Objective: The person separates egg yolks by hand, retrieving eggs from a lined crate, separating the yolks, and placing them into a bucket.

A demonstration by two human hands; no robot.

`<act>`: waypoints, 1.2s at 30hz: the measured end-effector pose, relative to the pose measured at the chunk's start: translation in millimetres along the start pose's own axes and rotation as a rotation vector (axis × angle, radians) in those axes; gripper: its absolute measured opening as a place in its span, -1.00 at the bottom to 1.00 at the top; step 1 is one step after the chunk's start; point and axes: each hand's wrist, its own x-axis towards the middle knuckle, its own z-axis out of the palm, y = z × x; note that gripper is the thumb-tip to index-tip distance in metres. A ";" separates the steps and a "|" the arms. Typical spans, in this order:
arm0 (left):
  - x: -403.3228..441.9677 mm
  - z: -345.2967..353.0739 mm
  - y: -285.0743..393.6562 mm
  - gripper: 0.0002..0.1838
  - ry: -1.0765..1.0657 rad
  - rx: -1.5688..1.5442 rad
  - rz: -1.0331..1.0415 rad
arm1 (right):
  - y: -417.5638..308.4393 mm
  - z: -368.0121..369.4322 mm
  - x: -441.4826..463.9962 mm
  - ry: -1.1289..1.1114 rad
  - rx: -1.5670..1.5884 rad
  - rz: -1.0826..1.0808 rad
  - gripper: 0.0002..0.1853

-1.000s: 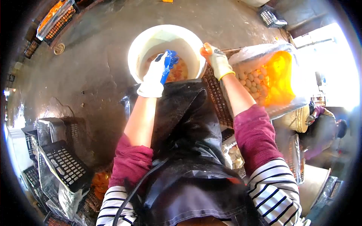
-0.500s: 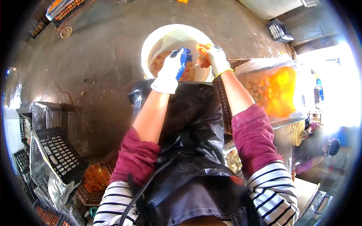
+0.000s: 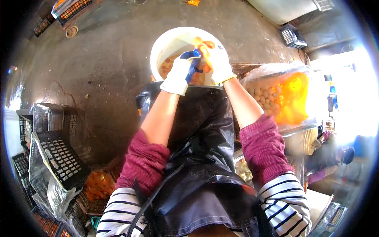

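My left hand (image 3: 182,73), in a white glove with blue-coated fingers, is closed over the white bucket (image 3: 154,51). My right hand (image 3: 214,59), in a white glove with orange-coated fingers, is beside it, fingers curled and almost touching the left ones. What either hand holds is hidden. Inside the bucket, pinkish and yellowish pieces (image 3: 167,65) show beneath my hands. Right of it, a plastic-lined crate (image 3: 246,83) bears pale, egg-like rounded items (image 3: 265,96) and a bright orange mass (image 3: 294,98).
A black apron (image 3: 197,114) covers my lap. Dark crates (image 3: 63,158) stand at left, near orange contents (image 3: 98,185) in another crate. At right are a person (image 3: 325,156) and a cream bucket (image 3: 310,141). Another crate (image 3: 293,36) lies at upper right.
My right hand has moved left from the bucket's right rim to meet my left hand, its fingers now curled above the bucket. The view has shifted slightly.
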 end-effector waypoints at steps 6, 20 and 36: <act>2.5 -8.7 1.4 -0.76 0.036 -0.079 0.017 | -30.4 -61.5 -46.6 0.223 0.665 0.692 -0.63; 22.5 -25.3 -24.7 -0.66 0.043 -0.067 -0.037 | -34.6 -230.5 -428.1 0.245 -0.815 1.140 -0.55; 2.9 2.1 -10.7 -0.70 0.007 0.130 -0.004 | 85.0 -175.5 -289.8 -1.071 -1.115 0.797 -0.74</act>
